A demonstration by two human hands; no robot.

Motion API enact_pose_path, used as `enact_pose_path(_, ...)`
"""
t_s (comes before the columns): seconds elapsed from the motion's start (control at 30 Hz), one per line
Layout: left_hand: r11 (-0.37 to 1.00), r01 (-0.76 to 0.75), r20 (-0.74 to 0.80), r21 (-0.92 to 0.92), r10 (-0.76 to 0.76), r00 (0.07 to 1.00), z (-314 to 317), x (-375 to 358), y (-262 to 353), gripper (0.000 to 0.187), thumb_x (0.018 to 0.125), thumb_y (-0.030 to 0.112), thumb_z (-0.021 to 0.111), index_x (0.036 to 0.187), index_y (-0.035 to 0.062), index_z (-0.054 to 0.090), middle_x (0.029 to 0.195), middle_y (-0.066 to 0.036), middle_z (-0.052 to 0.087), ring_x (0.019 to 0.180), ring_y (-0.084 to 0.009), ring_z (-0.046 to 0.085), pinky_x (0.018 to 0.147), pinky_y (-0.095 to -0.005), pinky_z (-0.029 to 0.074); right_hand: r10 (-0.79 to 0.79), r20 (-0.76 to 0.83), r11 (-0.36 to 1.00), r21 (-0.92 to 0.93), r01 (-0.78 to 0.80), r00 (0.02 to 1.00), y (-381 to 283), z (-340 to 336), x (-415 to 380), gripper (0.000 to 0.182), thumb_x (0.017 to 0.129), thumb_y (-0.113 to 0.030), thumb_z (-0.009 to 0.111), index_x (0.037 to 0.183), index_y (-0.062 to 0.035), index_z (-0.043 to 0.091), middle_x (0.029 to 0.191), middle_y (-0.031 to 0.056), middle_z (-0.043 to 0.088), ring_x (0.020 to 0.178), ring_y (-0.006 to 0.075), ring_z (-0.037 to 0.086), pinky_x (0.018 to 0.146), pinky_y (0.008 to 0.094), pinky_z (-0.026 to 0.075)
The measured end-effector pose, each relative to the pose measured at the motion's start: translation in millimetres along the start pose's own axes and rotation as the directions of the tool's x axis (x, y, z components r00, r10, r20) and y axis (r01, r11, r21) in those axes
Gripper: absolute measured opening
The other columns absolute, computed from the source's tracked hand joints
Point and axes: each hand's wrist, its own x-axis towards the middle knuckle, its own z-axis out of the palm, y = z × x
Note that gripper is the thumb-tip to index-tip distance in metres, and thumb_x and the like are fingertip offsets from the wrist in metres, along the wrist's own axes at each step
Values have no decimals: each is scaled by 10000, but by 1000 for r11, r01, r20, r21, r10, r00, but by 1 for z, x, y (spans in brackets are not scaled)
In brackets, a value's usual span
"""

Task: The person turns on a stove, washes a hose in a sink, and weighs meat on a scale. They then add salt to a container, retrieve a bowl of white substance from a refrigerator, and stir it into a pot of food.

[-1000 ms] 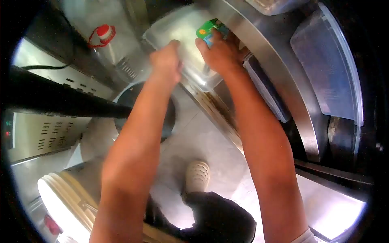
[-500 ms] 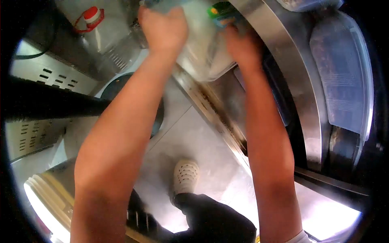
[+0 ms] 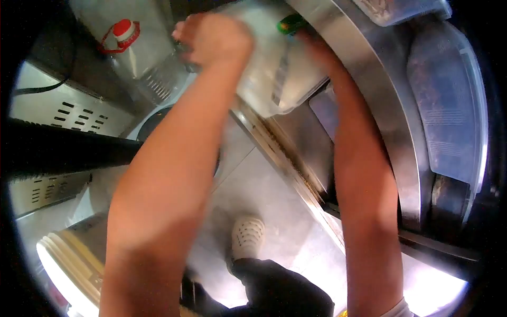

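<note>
My left hand (image 3: 219, 39) is at the top of the head view, at the left edge of a pale, translucent plastic-wrapped bundle (image 3: 264, 79). Its fingers curl inward, and whatever they hold is hidden. My right hand (image 3: 315, 48) is smeared by motion and partly dark at the bundle's right side. Close to its fingertips is a small green item with a yellow-orange spot (image 3: 290, 24), too blurred to name. The bundle lies over an open steel drawer or cabinet edge (image 3: 280, 140).
A clear jug with a red cap (image 3: 124, 30) stands at upper left. Lidded plastic tubs (image 3: 449, 116) line the right behind a curved steel edge (image 3: 377, 63). Below are a tiled floor (image 3: 237, 185), a white clog (image 3: 248, 235) and a pale bucket (image 3: 66, 264) at lower left.
The view has shifted slightly. My left hand has turned over the bundle's left edge, and my right hand has moved a little right. More of the bundle's front now shows.
</note>
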Motion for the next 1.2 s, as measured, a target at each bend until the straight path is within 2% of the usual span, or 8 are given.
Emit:
enact_pose_path(0.07, 989, 8, 274, -147, 33, 961, -23, 3, -28, 518, 785, 216, 513, 1142, -154, 459, 1232, -335, 456, 1161, -437, 448, 1000, -405, 361, -5, 23, 1000, 27, 4, 1000, 3, 5, -4, 589, 875, -502, 441, 1243, -44, 487, 1148, 230, 576, 1072, 364, 544, 906, 388, 415)
enact_pose_path(0.23, 837, 139, 215, -529, -26, 976, -50, -42, -37, 506, 779, 262, 569, 1097, -126, 495, 1075, -301, 542, 1032, -459, 502, 950, -448, 379, 90, 106, 996, -7, -90, 990, 11, 0, -4, 654, 885, -535, 412, 1287, -20, 447, 1217, 218, 542, 1141, 328, 505, 956, 366, 372)
enact_pose_path(0.43, 883, -428, -138, -194, 407, 903, -56, -23, -23, 484, 752, 302, 616, 1024, -92, 547, 933, -273, 587, 947, -424, 541, 899, -461, 413, 83, 122, 995, 53, -90, 989, 15, -9, -3, 651, 888, -536, 405, 1263, -7, 466, 1215, 225, 540, 1145, 339, 500, 965, 367, 365)
enact_pose_path(0.67, 980, -195, 416, -38, 193, 889, -43, 22, 2, 555, 715, 445, 644, 1010, -25, 618, 986, -216, 633, 969, -342, 605, 859, -401, 478, 70, 53, 996, 56, -73, 996, 13, 2, -10, 651, 893, -537, 397, 1234, 10, 488, 1212, 233, 538, 1150, 351, 493, 975, 367, 356)
enact_pose_path(0.73, 950, -313, 397, -18, 294, 869, -47, 26, -2, 566, 701, 449, 653, 1004, -27, 622, 994, -223, 632, 945, -333, 617, 860, -385, 480, 74, 28, 995, 57, -76, 997, 9, 4, -17, 652, 894, -538, 395, 1226, 14, 494, 1211, 235, 537, 1152, 354, 491, 978, 367, 354)
enact_pose_path(0.8, 993, -115, 463, 4, 100, 881, -63, 28, 6, 531, 722, 423, 626, 994, -33, 629, 1043, -232, 615, 976, -345, 603, 869, -394, 469, 87, 1, 995, 56, -87, 996, 7, 9, -19, 653, 895, -538, 392, 1218, 19, 500, 1210, 237, 536, 1153, 357, 489, 981, 367, 351)
enact_pose_path(1.1, 979, -199, 404, 49, 163, 900, -47, 17, -8, 384, 793, 320, 533, 917, -18, 665, 1017, -234, 624, 985, -334, 607, 854, -388, 480, -45, 97, 998, -46, 50, 994, 3, -8, -22, 662, 893, -534, 386, 1151, 58, 532, 1168, 270, 546, 1116, 401, 505, 943, 400, 391)
enact_pose_path(1.2, 610, -742, 603, 277, 491, 628, -44, 33, -11, 287, 808, 213, 486, 846, 3, 679, 973, -203, 647, 958, -305, 624, 841, -387, 494, 180, 203, 983, -1, -184, 963, 31, 17, 36, 647, 897, -512, 377, 1174, 59, 505, 1176, 276, 536, 1106, 405, 510, 939, 412, 396)
